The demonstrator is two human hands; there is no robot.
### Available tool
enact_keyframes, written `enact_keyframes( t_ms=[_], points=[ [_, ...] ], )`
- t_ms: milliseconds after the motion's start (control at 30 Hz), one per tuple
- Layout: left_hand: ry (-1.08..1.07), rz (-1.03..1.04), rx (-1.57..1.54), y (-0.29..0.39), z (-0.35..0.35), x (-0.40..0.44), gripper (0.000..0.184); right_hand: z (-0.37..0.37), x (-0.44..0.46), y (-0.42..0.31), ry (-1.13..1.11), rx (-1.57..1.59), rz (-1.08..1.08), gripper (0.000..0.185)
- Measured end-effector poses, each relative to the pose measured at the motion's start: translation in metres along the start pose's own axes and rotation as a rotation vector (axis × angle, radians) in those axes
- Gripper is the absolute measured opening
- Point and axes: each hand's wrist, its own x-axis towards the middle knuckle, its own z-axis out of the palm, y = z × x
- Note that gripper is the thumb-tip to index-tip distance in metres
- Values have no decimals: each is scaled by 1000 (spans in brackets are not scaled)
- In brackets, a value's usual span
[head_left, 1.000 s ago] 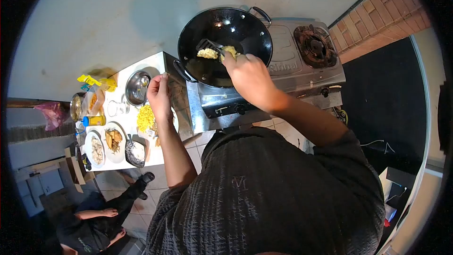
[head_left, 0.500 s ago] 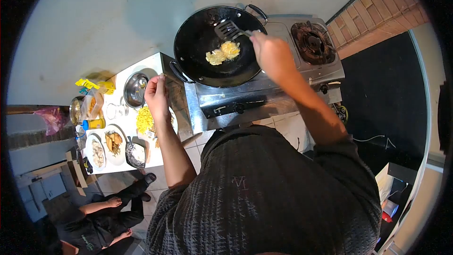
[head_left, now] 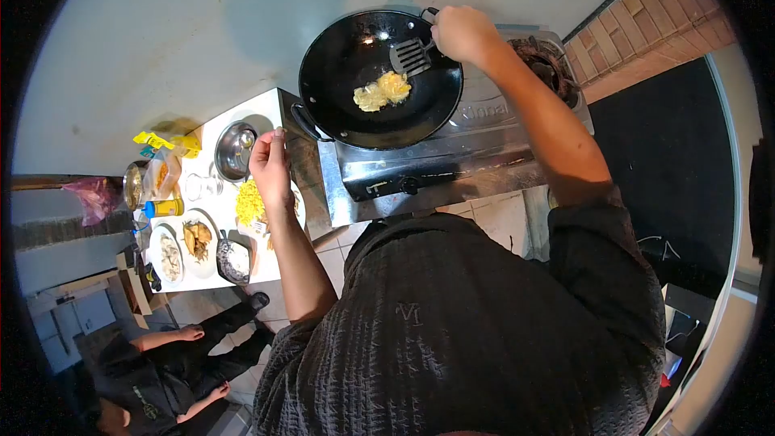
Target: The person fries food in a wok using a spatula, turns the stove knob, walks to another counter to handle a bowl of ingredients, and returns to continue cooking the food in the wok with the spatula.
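Observation:
In the head view my right hand (head_left: 468, 35) is closed around the handle of a slotted spatula (head_left: 412, 57). The fist is over the wok's far right rim, close to its upper loop handle. Inside the black wok (head_left: 355, 125) lies a lump of yellow-white cooked egg (head_left: 381, 92). The spatula's head hangs just above and right of the egg, apparently apart from it. My left hand (head_left: 270, 165) is raised left of the wok, beside a metal bowl (head_left: 234, 151), with thumb and fingers pinched together; whatever they may hold cannot be made out.
The wok stands on a gas stove (head_left: 476, 141) with a second burner (head_left: 542, 73) at right. A white table (head_left: 211, 277) holds a plate of yellow food (head_left: 249, 203), other plates, a small black pan (head_left: 234, 262) and a yellow bottle (head_left: 165, 208). Another person (head_left: 165, 375) is at lower left.
My right hand has moved up and slightly right, to the wok's far right rim. The spatula head has shifted right and a little down. My left hand stays nearly still.

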Motion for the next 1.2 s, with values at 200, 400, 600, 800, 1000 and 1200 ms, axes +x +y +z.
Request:
enact_keyframes(
  t_ms=[200,400,600,800,1000,1200],
  points=[
    [39,6,0,1,2,-7,12,-4,16,19,-286,16,-7,27],
    [51,0,11,3,5,-9,13,5,24,28,-175,60,-23,30],
    [66,4,26,5,10,-12,12,-1,39,32,-413,-54,-24,30],
    [55,23,-30,2,8,-13,11,9,31,55,-267,173,-148,33],
    [109,15,-22,1,7,-15,11,-13,-10,56,-252,368,-17,31],
    [94,32,-3,3,12,-11,13,3,-53,56,30,515,-238,26]
  ],
)
